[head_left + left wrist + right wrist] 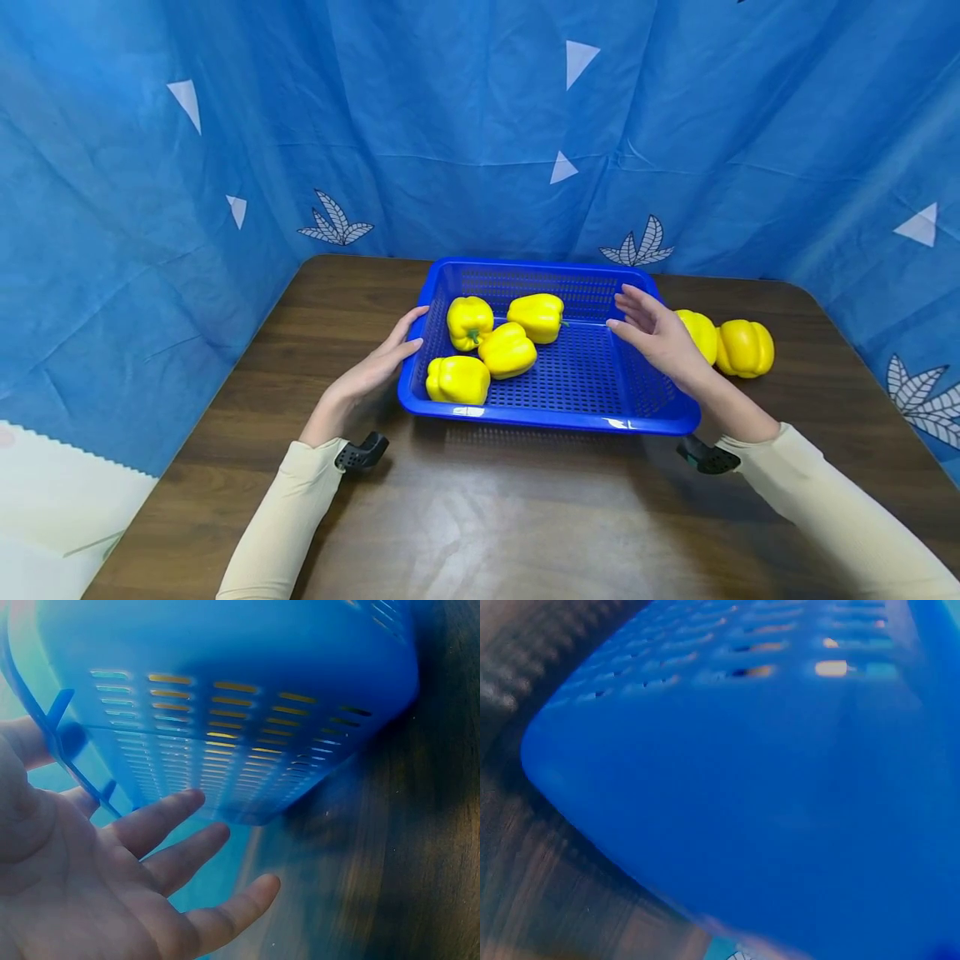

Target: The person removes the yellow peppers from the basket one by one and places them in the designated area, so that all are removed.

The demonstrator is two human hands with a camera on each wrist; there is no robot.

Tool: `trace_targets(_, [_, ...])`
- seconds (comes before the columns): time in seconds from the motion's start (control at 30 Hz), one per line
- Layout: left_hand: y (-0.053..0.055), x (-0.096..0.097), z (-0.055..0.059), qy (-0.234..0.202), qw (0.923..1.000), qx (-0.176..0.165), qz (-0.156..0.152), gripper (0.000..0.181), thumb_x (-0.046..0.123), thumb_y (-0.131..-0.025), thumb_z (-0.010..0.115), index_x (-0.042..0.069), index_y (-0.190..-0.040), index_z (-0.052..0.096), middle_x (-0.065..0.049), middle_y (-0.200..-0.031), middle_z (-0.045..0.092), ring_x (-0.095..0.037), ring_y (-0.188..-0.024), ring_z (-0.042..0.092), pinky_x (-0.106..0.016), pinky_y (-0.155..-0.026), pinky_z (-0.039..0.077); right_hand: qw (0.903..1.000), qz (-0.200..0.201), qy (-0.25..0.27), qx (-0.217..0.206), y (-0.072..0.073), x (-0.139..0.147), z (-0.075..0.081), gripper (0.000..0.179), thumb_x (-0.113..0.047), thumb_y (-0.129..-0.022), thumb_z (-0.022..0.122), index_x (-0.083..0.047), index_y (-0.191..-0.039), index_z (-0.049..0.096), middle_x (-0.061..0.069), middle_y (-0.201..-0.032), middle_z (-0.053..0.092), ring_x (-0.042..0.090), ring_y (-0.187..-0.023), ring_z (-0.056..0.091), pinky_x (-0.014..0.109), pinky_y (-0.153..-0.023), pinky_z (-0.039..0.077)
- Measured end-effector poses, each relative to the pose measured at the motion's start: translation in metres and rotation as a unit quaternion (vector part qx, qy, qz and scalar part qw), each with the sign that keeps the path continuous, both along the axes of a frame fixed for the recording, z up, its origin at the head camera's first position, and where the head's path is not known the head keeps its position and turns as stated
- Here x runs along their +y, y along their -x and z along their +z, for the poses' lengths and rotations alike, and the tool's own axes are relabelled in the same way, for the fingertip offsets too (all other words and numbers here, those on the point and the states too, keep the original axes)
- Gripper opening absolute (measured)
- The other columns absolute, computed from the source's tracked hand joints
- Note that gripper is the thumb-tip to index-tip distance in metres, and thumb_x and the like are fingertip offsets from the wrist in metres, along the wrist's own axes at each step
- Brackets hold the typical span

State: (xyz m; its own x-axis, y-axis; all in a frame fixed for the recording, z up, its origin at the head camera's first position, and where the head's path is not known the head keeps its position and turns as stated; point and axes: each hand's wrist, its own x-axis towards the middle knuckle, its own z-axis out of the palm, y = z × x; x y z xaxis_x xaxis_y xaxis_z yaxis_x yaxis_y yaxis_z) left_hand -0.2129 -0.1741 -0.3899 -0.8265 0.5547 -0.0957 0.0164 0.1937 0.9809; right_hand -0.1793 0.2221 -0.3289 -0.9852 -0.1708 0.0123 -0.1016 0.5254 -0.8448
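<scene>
A blue plastic basket (pixel 585 375) with slotted walls stands on the table, several yellow bell peppers (pixel 508 351) lying in its left half. At its left rim is my left hand (pixel 365 377), thumb and forefinger touching the edge. In the left wrist view, the other fingers (pixel 217 922) spread out fairly straight below the rim, beside the slotted wall. My right hand (pixel 658 337) is over the right rim, fingers extended and loosely bent, thumb apart, nothing held between them. The basket's outer wall (pixel 735 817) fills most of the right wrist view.
Two more yellow bell peppers, one (pixel 746 348) in plain sight and one (pixel 697 335) partly behind the right hand, sit right of the basket on the brown wooden table (pixel 487 517). A blue patterned curtain (pixel 480 125) hangs behind the table and along its sides.
</scene>
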Motion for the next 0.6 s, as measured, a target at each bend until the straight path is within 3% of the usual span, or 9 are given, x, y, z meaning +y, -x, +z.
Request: trace_targets(0.6, [0.001, 0.0, 0.002, -0.008, 0.9999, -0.011, -0.001, 0.057, 0.03, -0.101, 0.033, 0.031, -0.149, 0.003, -0.006, -0.158, -0.002, -0.038, -0.143, 0.017, -0.059, -0.115, 0.019, 0.9925, 0.105, -0.06, 0.018, -0.006, -0.047, 0.003, 0.066, -0.018, -0.092, 0.059, 0.002, -0.145, 0.026, 0.023, -0.146, 0.038, 0.038, -0.137, 0.035, 0.05, -0.11, 0.032])
